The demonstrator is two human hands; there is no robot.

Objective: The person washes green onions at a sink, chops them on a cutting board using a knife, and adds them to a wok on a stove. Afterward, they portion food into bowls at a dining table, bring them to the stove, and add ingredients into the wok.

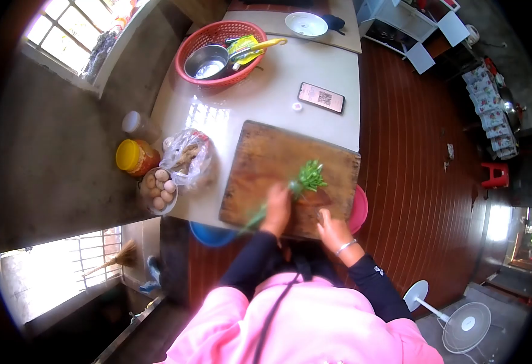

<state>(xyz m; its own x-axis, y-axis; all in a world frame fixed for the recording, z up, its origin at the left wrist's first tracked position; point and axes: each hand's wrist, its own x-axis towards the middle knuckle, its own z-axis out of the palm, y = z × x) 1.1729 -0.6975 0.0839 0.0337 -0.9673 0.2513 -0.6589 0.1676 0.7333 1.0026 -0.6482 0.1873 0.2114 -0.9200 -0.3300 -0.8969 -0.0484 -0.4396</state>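
On a thick wooden cutting board (257,161), my left hand (277,209), blurred by motion, is closed around a bunch of green onions (255,219). Their long green stalks trail toward the lower left. Just beyond the fingers, a small heap of chopped green onion (312,176) lies on the board. My right hand (334,230), with a bracelet at the wrist, is closed at the board's near right edge. It appears to grip a knife (315,199), whose dark broad blade shows beside the cut greens; the handle is hidden in the hand.
A pink basin (358,209) and a blue basin (211,235) sit below the table's edge. To the left are a bowl of eggs (159,193), a yellow-lidded jar (129,156) and a plastic bag (188,158). Farther back are a phone (321,97) and a red basket (184,45).
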